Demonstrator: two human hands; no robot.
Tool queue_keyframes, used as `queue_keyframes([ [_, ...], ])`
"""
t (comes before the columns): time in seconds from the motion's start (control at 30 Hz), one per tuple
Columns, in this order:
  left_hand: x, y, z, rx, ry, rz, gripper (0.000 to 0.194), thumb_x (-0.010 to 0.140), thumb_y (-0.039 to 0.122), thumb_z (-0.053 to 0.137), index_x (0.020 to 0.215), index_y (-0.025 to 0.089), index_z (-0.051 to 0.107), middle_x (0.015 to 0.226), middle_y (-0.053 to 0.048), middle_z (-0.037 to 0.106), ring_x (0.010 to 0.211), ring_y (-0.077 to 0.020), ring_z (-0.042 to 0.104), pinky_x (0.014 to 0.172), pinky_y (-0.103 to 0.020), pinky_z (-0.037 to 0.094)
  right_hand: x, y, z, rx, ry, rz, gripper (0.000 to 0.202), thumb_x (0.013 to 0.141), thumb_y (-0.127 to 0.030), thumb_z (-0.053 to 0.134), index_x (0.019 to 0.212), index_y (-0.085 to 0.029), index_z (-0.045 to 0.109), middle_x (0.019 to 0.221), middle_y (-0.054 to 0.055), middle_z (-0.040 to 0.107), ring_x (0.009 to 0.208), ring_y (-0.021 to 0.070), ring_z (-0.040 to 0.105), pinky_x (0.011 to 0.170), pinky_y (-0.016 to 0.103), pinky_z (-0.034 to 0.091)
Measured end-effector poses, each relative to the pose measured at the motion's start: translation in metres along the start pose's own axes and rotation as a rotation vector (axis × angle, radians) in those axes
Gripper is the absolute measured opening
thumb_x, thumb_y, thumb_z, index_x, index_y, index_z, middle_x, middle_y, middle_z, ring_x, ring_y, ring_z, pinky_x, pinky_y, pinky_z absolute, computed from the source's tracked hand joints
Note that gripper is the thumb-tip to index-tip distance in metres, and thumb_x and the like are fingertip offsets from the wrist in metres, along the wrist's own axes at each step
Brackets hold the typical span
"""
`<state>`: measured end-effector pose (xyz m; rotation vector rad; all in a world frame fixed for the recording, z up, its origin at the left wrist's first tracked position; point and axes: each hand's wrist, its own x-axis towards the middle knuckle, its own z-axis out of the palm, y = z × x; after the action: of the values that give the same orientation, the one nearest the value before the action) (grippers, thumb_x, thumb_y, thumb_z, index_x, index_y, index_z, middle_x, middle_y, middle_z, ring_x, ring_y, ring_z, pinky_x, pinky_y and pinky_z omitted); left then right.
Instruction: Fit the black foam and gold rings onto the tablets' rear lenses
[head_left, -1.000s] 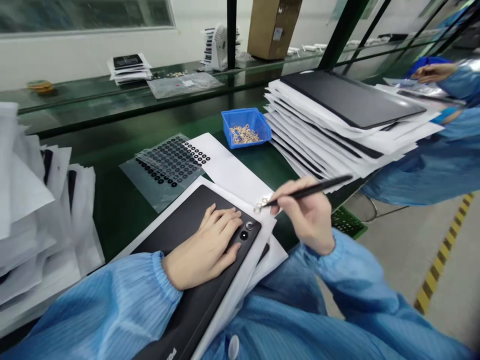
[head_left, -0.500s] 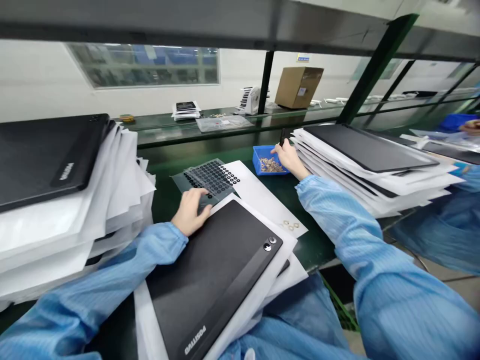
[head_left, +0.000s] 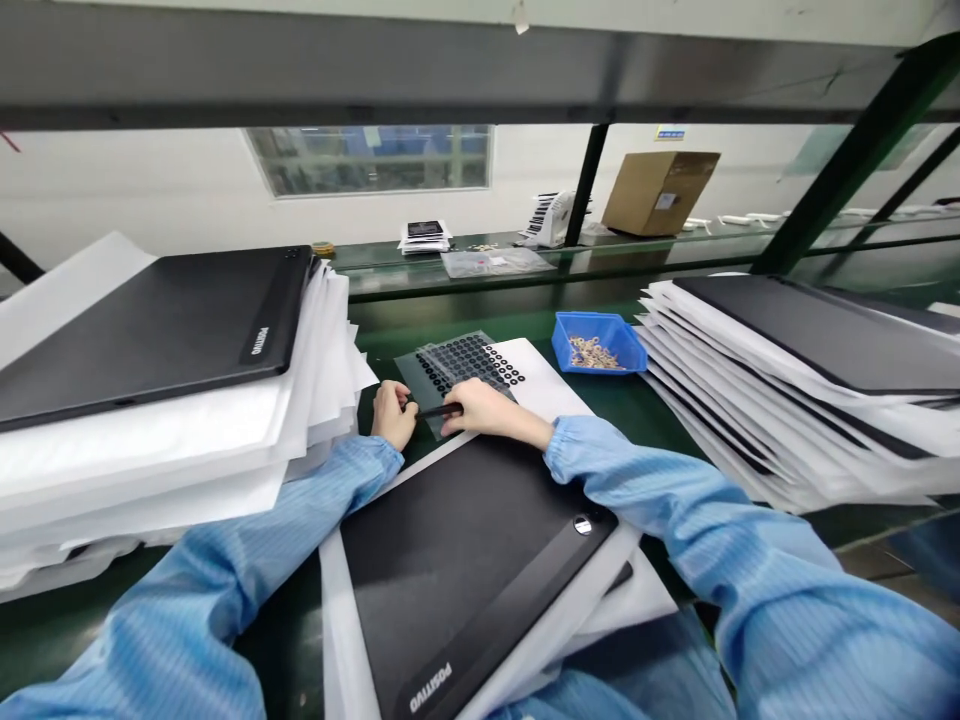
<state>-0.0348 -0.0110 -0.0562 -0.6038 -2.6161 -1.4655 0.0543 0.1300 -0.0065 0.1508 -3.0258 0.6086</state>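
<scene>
My right hand (head_left: 484, 408) grips a slim black pen-like tool (head_left: 441, 410) and points it left. Curled close to the tool's tip is my left hand (head_left: 394, 414), its fingers pinched; anything between them is too small to make out. Both hands hover around the lower edge of a clear sheet (head_left: 416, 370) bearing rows of black ring stickers (head_left: 469, 358). Below them a black tablet back cover (head_left: 465, 550), marked POSITIVO, lies tilted on white sheets, with a shiny round lens spot (head_left: 583, 525) at its upper right corner. A white paper (head_left: 551, 378) lies partly under the sticker sheet.
A blue bin (head_left: 566, 355) of small tan rings stands behind right. Tall stacks of black covers between white sheets rise at left (head_left: 150, 320) and right (head_left: 825, 330). A cardboard box (head_left: 656, 195) sits on the rear ledge, and a shelf (head_left: 337, 70) spans overhead.
My right hand has come left from beside the blue bin to the sticker sheet, carrying the black tool. My left hand has lifted from the sheet and pinched. The view has turned right to left.
</scene>
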Motion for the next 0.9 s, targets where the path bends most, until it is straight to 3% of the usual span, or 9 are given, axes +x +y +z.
queue_keyframes([
  [0.13, 0.001, 0.002, -0.002, -0.135, 0.017, -0.117, 0.012, 0.088, 0.022, 0.060, 0.096, 0.013, 0.059, 0.098, -0.004, 0.059, 0.085, -0.0162, 0.059, 0.073, -0.033, 0.052, -0.002, 0.003, 0.008, -0.026, -0.007, 0.001, 0.015, 0.077, -0.024, 0.069, 0.086, -0.011, 0.071, 0.075, 0.007, 0.065, 0.071, 0.0156, 0.057, 0.064, 0.023, 0.037],
  [0.27, 0.001, 0.012, -0.002, -0.308, -0.024, -0.278, 0.016, 0.090, 0.023, 0.057, 0.103, 0.013, 0.057, 0.096, -0.004, 0.061, 0.080, -0.0146, 0.062, 0.069, -0.031, 0.054, -0.002, 0.002, 0.002, -0.029, 0.030, -0.023, 0.013, 0.082, -0.016, 0.061, 0.088, -0.011, 0.072, 0.084, 0.010, 0.068, 0.078, 0.0169, 0.059, 0.071, 0.025, 0.039],
  [0.4, -0.001, 0.031, -0.004, -0.503, -0.300, -0.449, 0.028, 0.093, 0.031, 0.050, 0.089, 0.005, 0.060, 0.072, -0.010, 0.065, 0.066, -0.0184, 0.068, 0.065, -0.032, 0.058, -0.004, 0.002, -0.015, -0.008, 0.090, -0.066, 0.011, 0.080, -0.012, 0.061, 0.086, -0.011, 0.071, 0.084, 0.007, 0.066, 0.077, 0.0136, 0.057, 0.073, 0.022, 0.038],
  [0.47, -0.003, 0.040, -0.004, -0.575, -0.455, -0.508, 0.030, 0.091, 0.029, 0.053, 0.080, 0.003, 0.062, 0.067, -0.015, 0.067, 0.065, -0.0225, 0.070, 0.067, -0.034, 0.059, -0.005, 0.006, -0.025, 0.021, 0.071, -0.085, 0.006, 0.077, -0.016, 0.066, 0.076, -0.011, 0.069, 0.070, 0.002, 0.061, 0.067, 0.0107, 0.052, 0.067, 0.020, 0.036],
  [0.53, -0.005, 0.045, -0.003, -0.623, -0.535, -0.538, 0.020, 0.088, 0.019, 0.056, 0.078, 0.003, 0.064, 0.067, -0.014, 0.069, 0.066, -0.0218, 0.071, 0.071, -0.031, 0.058, -0.005, 0.011, -0.031, 0.084, 0.045, -0.071, 0.018, 0.074, -0.022, 0.068, 0.061, -0.011, 0.062, 0.054, -0.004, 0.048, 0.055, 0.0077, 0.041, 0.058, 0.020, 0.031],
  [0.63, -0.006, 0.048, 0.001, -0.650, -0.544, -0.561, 0.012, 0.087, 0.009, 0.056, 0.080, 0.007, 0.065, 0.068, -0.006, 0.069, 0.068, -0.0159, 0.070, 0.075, -0.029, 0.057, -0.003, 0.019, -0.033, 0.158, 0.116, 0.016, 0.025, 0.076, -0.020, 0.060, 0.054, -0.011, 0.053, 0.050, -0.005, 0.037, 0.052, 0.0062, 0.032, 0.053, 0.021, 0.025],
  [0.77, -0.006, 0.046, 0.005, -0.652, -0.529, -0.572, 0.012, 0.090, 0.017, 0.057, 0.085, 0.009, 0.063, 0.074, -0.001, 0.068, 0.069, -0.0127, 0.067, 0.070, -0.030, 0.057, 0.000, 0.023, -0.024, 0.170, 0.247, 0.107, 0.015, 0.076, -0.013, 0.056, 0.061, -0.011, 0.055, 0.057, -0.003, 0.047, 0.057, 0.0073, 0.039, 0.057, 0.021, 0.027],
  [0.9, -0.007, 0.046, 0.006, -0.665, -0.520, -0.571, 0.012, 0.091, 0.019, 0.056, 0.087, 0.010, 0.062, 0.076, -0.001, 0.066, 0.069, -0.0123, 0.066, 0.068, -0.029, 0.056, 0.004, 0.021, -0.012, 0.176, 0.276, 0.141, 0.027, 0.077, -0.019, 0.059, 0.053, -0.013, 0.048, 0.049, -0.005, 0.041, 0.055, 0.0076, 0.039, 0.056, 0.022, 0.025],
])
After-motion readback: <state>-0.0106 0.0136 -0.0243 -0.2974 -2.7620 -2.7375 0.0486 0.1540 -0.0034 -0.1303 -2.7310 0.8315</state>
